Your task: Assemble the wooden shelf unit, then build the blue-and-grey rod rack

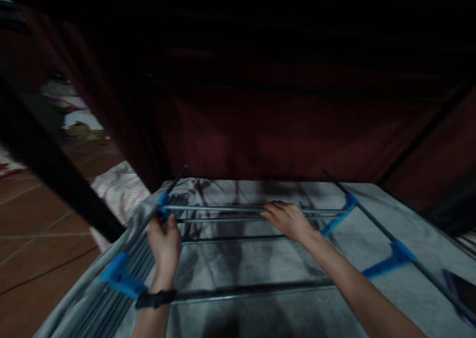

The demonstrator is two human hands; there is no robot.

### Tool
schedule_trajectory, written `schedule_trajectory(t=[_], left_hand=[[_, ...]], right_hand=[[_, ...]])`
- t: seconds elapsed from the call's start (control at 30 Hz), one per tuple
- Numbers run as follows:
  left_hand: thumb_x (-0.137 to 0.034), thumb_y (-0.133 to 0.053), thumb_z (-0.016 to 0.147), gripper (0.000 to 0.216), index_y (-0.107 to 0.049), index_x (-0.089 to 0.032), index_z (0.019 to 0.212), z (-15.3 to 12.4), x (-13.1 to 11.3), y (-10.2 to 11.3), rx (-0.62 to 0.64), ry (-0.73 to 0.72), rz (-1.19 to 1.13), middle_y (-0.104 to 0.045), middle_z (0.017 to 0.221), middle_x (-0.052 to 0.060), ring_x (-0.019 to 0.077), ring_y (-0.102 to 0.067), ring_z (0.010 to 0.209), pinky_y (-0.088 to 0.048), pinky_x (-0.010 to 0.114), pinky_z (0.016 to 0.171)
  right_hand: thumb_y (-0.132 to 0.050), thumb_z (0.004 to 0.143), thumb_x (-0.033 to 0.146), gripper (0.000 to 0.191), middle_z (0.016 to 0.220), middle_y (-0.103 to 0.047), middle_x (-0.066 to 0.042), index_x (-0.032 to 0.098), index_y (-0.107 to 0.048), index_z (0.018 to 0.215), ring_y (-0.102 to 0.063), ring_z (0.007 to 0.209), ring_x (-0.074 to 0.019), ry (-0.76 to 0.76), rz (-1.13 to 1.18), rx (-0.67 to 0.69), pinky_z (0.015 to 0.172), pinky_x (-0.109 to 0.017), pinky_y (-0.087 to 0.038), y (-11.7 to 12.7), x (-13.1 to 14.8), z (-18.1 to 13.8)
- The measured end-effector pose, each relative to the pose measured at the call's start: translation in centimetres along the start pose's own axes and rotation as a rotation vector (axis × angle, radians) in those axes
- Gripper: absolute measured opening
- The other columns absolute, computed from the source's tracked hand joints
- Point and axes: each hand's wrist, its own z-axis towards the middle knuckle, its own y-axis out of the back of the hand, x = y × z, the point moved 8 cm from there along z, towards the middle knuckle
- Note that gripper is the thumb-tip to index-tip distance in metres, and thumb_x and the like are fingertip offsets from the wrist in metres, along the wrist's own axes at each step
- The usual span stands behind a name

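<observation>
A rack frame of grey metal tubes (pixel 238 292) with blue plastic connectors (pixel 124 276) lies in front of me. My left hand (pixel 163 244), a dark band at its wrist, is closed at the far left blue connector (pixel 162 203), thumb and fingers on either side of it. My right hand (pixel 288 220) reaches across from the right, its fingers curled over the far crossbars (pixel 223 208). The right side tube (pixel 375 224) carries two more blue connectors (pixel 403 253). My palm hides part of the crossbars.
Several loose metal tubes (pixel 107 308) lie along the left side on the grey sheet (pixel 260 263). A dark phone-like object (pixel 461 291) rests at the right edge. Dark red curtains (pixel 297 144) hang behind. A dark post (pixel 63 164) slants above the tiled floor (pixel 40 229).
</observation>
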Motion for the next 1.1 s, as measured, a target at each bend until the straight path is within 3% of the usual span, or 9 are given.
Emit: schedule_trajectory(t=[0.1, 0.27, 0.4, 0.5, 0.6, 0.8, 0.87, 0.93, 1.1], left_hand=[[-0.028, -0.053, 0.090, 0.055, -0.046, -0.011, 0.142, -2.4, -3.0, 1.1, -0.081, -0.201, 0.171, -0.053, 0.137, 0.024, 0.0407, -0.045, 0.133, -0.037, 0.067, 0.107], [-0.019, -0.052, 0.091, 0.052, -0.044, -0.018, 0.142, -6.1, -12.0, -3.5, 0.236, -0.839, 0.232, -0.059, 0.127, 0.020, 0.0356, -0.053, 0.125, -0.044, 0.056, 0.102], [-0.015, -0.047, 0.092, 0.044, -0.052, -0.018, 0.136, -6.7, -15.3, -9.0, 0.500, -1.118, 0.339, -0.067, 0.116, 0.015, 0.0295, -0.062, 0.109, -0.047, 0.046, 0.097], [-0.010, -0.045, 0.090, 0.040, -0.061, -0.017, 0.126, -6.6, -14.7, -11.2, 0.599, -1.169, 0.398, -0.070, 0.100, 0.011, 0.0257, -0.065, 0.090, -0.050, 0.038, 0.082], [-0.007, -0.043, 0.088, 0.041, -0.064, -0.017, 0.122, -6.6, -14.0, -11.3, 0.594, -1.177, 0.394, -0.070, 0.096, 0.011, 0.0252, -0.065, 0.087, -0.050, 0.037, 0.080], [-0.006, -0.039, 0.087, 0.045, -0.065, -0.018, 0.123, -6.8, -14.1, -10.6, 0.606, -1.156, 0.391, -0.071, 0.098, 0.011, 0.0250, -0.065, 0.088, -0.049, 0.038, 0.080], [-0.007, -0.040, 0.088, 0.044, -0.065, -0.019, 0.123, -6.6, -14.0, -10.8, 0.608, -1.136, 0.406, -0.071, 0.099, 0.011, 0.0254, -0.065, 0.089, -0.048, 0.038, 0.080], [-0.008, -0.041, 0.088, 0.044, -0.065, -0.019, 0.123, -6.6, -13.9, -11.0, 0.609, -1.129, 0.409, -0.071, 0.100, 0.011, 0.0258, -0.066, 0.089, -0.048, 0.039, 0.080], [-0.008, -0.041, 0.087, 0.043, -0.066, -0.019, 0.121, -6.6, -13.8, -10.9, 0.591, -1.134, 0.401, -0.072, 0.100, 0.010, 0.0257, -0.066, 0.090, -0.048, 0.038, 0.080]], right_hand=[[-0.044, 0.102, 0.042, 0.031, 0.094, -0.072, -0.005, 0.023, -0.067, 0.094, -0.066, 0.089, -0.0190, -0.001, -0.018, 0.008, 0.076, -0.029, -0.045, 0.3, 0.0, 0.8], [-0.048, 0.101, 0.043, 0.029, 0.095, -0.071, -0.005, 0.022, -0.066, 0.093, -0.065, 0.092, -0.0182, -0.008, -0.013, -0.042, 0.082, -0.029, -0.046, 0.7, -0.3, 1.1], [-0.051, 0.099, 0.044, 0.028, 0.093, -0.070, -0.005, 0.022, -0.067, 0.093, -0.065, 0.090, -0.0192, -0.016, 0.010, -0.091, 0.083, -0.031, -0.047, 1.3, -0.3, 1.2], [-0.052, 0.099, 0.039, 0.023, 0.098, -0.070, -0.006, 0.022, -0.067, 0.100, -0.064, 0.096, -0.0210, -0.017, 0.040, -0.169, 0.089, -0.034, -0.047, 2.2, -0.4, 0.6], [-0.048, 0.100, 0.031, 0.022, 0.112, -0.068, -0.008, 0.023, -0.064, 0.113, -0.060, 0.109, -0.0213, -0.066, 0.144, -0.375, 0.098, -0.037, -0.044, 3.3, -1.4, -2.4], [-0.043, 0.095, 0.030, 0.020, 0.103, -0.060, -0.008, 0.023, -0.057, 0.107, -0.056, 0.101, -0.0238, -0.716, 0.336, -0.860, 0.092, -0.042, -0.047, 1.1, -10.9, -14.5], [-0.047, 0.090, 0.035, 0.031, 0.115, -0.057, -0.013, 0.021, -0.053, 0.117, -0.053, 0.110, -0.0271, -0.914, 0.300, -0.926, 0.097, -0.046, -0.044, 0.2, -14.4, -17.4], [-0.049, 0.085, 0.039, 0.044, 0.124, -0.055, -0.017, 0.018, -0.050, 0.125, -0.050, 0.118, -0.0297, -0.983, 0.312, -0.936, 0.100, -0.049, -0.042, -0.3, -17.2, -18.3], [-0.045, 0.087, 0.043, 0.045, 0.112, -0.063, -0.012, 0.019, -0.051, 0.124, -0.056, 0.113, -0.0284, -0.901, 0.404, -0.871, 0.099, -0.047, -0.044, -0.4, -19.9, -16.2]])
